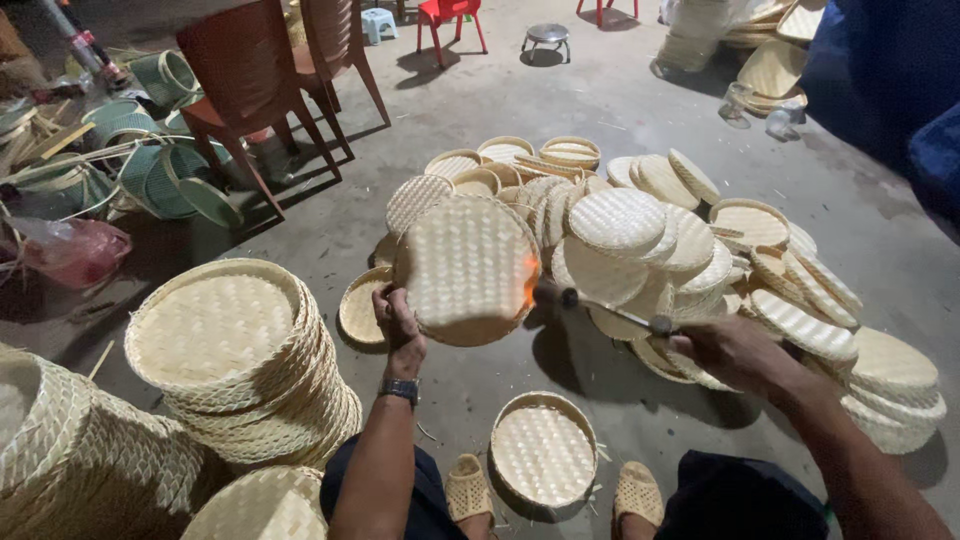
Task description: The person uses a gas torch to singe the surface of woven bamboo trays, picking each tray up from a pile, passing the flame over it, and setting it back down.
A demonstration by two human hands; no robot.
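Spreading across the far right of the concrete floor [640,110], a heap of woven trays [690,250], too many to count, is seen. Two tall stacks of trays [235,350] stand at the near left. Two brown chairs [260,80] are set far left. One round woven tray [467,268] is held upright at its left rim by the left hand [398,322]. One torch [610,312] is gripped in the closed right hand [730,350], its flame touching the tray's right edge. One single tray [543,450] lies between two sandalled feet.
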